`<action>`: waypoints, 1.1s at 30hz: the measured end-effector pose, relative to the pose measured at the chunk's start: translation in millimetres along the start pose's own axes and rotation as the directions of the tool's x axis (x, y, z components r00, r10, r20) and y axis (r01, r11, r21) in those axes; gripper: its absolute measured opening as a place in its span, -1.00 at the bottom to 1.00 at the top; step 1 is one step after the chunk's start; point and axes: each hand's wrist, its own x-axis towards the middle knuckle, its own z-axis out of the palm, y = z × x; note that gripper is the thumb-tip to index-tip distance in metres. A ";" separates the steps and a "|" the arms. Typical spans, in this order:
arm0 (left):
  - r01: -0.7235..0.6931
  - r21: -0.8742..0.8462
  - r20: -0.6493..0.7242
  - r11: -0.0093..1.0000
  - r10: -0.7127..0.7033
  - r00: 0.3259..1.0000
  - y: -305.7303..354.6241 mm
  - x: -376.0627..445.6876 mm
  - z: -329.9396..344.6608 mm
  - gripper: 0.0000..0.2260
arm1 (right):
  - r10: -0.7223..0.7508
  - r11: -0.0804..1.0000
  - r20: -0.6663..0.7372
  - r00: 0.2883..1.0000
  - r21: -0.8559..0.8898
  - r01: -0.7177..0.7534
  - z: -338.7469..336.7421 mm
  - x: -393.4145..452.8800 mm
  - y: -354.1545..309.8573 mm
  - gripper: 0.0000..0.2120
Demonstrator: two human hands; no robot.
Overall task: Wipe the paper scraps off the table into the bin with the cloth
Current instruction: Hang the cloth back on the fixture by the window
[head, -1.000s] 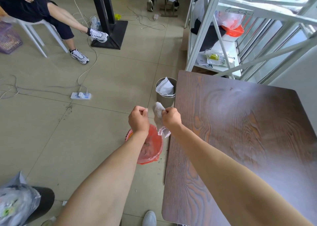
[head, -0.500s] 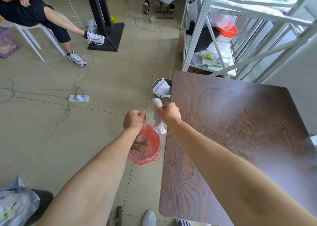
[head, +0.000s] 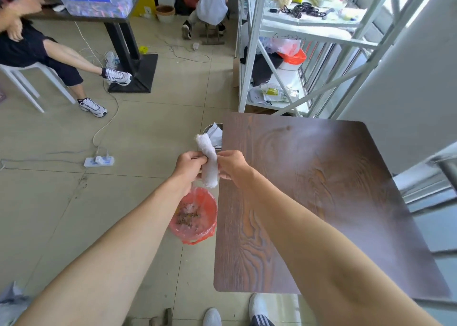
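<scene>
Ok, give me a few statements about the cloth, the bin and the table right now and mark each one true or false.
1. Both hands, left hand and right hand, hold the white cloth. True.
2. The cloth lies flat on the table. False: it is rolled up and held in the air beside the table's left edge.
3. The bin with the red liner stands on the floor beside the table. True.
4. That bin is empty. False: brownish bits and pale scraps lie in it.
5. Paper scraps cover the tabletop. False: none show on it.
</scene>
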 end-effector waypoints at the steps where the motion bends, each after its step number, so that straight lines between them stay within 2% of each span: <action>1: -0.027 0.021 -0.003 0.999 0.027 1.000 6.3 -5.1 5.2 -0.89 | 0.039 0.999 0.034 0.999 0.002 -0.039 -8.4 -9.4 -0.7 -0.75; 4: -0.092 0.089 -0.003 0.992 0.092 0.996 22.8 -18.8 24.5 -0.89 | 0.067 0.996 0.090 0.994 0.060 -0.073 -37.7 -36.3 -0.2 -0.74; 6: -0.115 0.105 0.051 0.988 0.110 0.993 31.1 -25.8 40.8 -0.86 | 0.009 0.992 0.043 0.999 0.127 -0.014 -57.2 -52.4 2.5 -0.76; 8: -0.099 0.053 0.135 0.994 0.091 0.987 39.4 -35.7 61.4 -0.90 | -0.059 0.991 -0.114 0.992 0.111 0.072 -78.4 -63.9 5.0 -0.76; 11: 0.006 -0.093 0.221 0.996 0.015 0.975 47.9 -52.5 100.5 -0.79 | -0.115 0.992 -0.379 0.918 0.005 0.126 -116.5 -80.6 10.6 -0.75; 13: 0.056 -0.154 0.296 0.986 -0.008 0.955 50.3 -63.5 128.0 -0.78 | -0.117 0.991 -0.493 0.862 0.004 0.137 -143.8 -92.3 16.4 -0.79; 16: 0.038 -0.096 0.429 0.995 0.007 0.903 51.2 -83.7 170.9 -0.80 | -0.098 0.990 -0.598 0.795 0.022 0.138 -182.3 -108.6 27.7 -0.81; 22: 0.115 -0.042 0.542 0.993 -0.074 0.837 45.5 -114.5 274.2 -0.79 | -0.165 0.986 -0.687 0.708 -0.144 0.089 -261.6 -143.8 50.7 -0.81; 26: 0.087 0.067 0.534 0.994 -0.109 0.838 38.2 -128.7 344.0 -0.76 | -0.235 0.959 -0.706 0.669 -0.279 0.043 -321.8 -160.9 71.7 -0.79; 29: 0.098 0.082 0.532 0.992 -0.127 0.837 36.0 -140.3 392.5 -0.77 | -0.244 0.943 -0.722 0.648 -0.333 -0.016 -365.1 -168.4 85.9 -0.74; 31: 0.088 0.090 0.538 0.992 -0.123 0.834 35.6 -145.8 421.1 -0.78 | -0.251 0.941 -0.760 0.599 -0.336 -0.032 -391.7 -171.9 94.2 -0.71; 33: 0.108 0.055 0.544 0.993 -0.121 0.830 35.7 -149.9 445.6 -0.79 | -0.274 0.939 -0.801 0.532 -0.343 -0.033 -418.6 -174.9 101.5 -0.77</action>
